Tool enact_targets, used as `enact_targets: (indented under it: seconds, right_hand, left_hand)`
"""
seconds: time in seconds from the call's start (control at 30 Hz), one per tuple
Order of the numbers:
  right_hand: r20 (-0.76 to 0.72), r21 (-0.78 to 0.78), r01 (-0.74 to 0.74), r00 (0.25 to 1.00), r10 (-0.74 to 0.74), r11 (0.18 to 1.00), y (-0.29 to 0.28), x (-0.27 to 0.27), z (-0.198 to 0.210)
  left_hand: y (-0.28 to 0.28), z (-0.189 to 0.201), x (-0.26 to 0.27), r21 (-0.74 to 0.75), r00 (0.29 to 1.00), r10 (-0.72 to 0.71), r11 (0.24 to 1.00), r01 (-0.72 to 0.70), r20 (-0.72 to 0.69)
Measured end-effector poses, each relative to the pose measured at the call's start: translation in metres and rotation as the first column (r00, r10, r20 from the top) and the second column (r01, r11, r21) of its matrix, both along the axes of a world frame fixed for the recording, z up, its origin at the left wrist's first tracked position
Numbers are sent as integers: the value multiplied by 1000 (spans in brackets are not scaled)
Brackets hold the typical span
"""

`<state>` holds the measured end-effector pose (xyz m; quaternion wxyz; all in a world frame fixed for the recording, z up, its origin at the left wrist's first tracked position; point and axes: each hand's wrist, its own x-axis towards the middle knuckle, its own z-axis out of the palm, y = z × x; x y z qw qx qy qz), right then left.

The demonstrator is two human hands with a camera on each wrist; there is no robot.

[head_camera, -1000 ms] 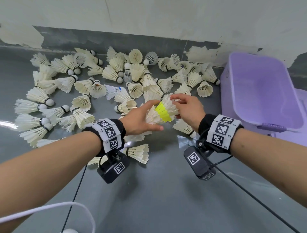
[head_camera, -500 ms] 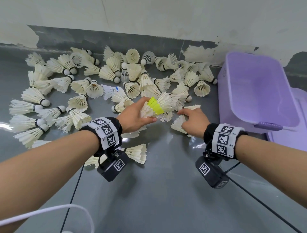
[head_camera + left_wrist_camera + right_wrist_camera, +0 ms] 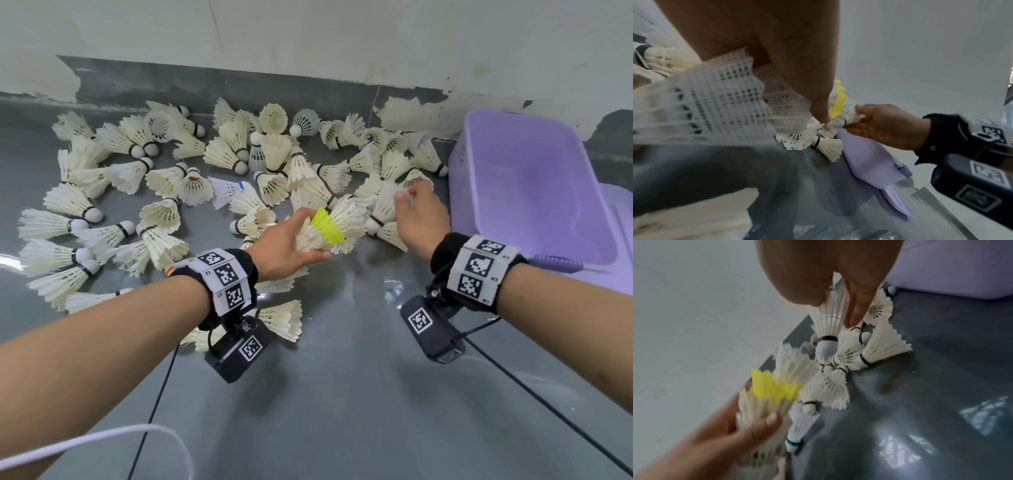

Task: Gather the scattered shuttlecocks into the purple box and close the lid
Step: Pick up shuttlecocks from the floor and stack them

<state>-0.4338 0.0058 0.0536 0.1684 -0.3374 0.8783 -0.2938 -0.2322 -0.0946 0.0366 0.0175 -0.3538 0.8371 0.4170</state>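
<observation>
Several white feather shuttlecocks (image 3: 164,178) lie scattered on the grey floor against the wall. My left hand (image 3: 313,236) grips a nested stack of shuttlecocks (image 3: 346,219) that includes a yellow one (image 3: 327,228); the yellow shuttlecock (image 3: 774,389) also shows in the right wrist view. Just right of the stack, my right hand (image 3: 402,196) pinches one white shuttlecock (image 3: 830,316) by its feathers, its cork pointing toward the stack. The purple box (image 3: 460,192) stands open to the right, with nothing visible inside.
The box's purple lid (image 3: 616,219) lies beyond the box's right side. A loose shuttlecock (image 3: 281,317) lies near my left wrist. A white cable (image 3: 102,442) and black cables (image 3: 548,411) cross the near floor. The wall runs close behind the pile.
My right hand left the stack, dipped to the floor, then moved up and right and took hold of a white shuttlecock. My left hand kept holding the stack.
</observation>
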Motion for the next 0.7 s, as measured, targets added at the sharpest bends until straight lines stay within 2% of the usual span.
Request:
enact_targets:
  seconds: [0.07, 0.13, 0.27, 0.43, 0.57, 0.7]
  right_hand:
    - [81, -101, 61, 995, -53, 993, -3, -2, 7]
    - [162, -149, 62, 986, -37, 987, -7, 1, 5]
    - [268, -155, 2, 963, 40, 988, -10, 19, -6]
    - [326, -180, -96, 933, 151, 979, -13, 33, -4]
    - [358, -238, -191, 894, 268, 952, -13, 39, 2]
    - [375, -286, -255, 857, 353, 924, -17, 42, 3]
  left_hand:
    - [-1, -1, 1, -1, 1000, 10, 1000, -10, 6]
    - [-1, -1, 1, -4, 1000, 15, 1000, -15, 6]
    - [1, 0, -1, -2, 999, 28, 1000, -29, -28]
    - [-2, -1, 0, 32, 994, 74, 997, -72, -78]
    - [-9, -8, 5, 155, 987, 139, 980, -126, -80]
    - [-13, -11, 5, 326, 972, 183, 937, -126, -150]
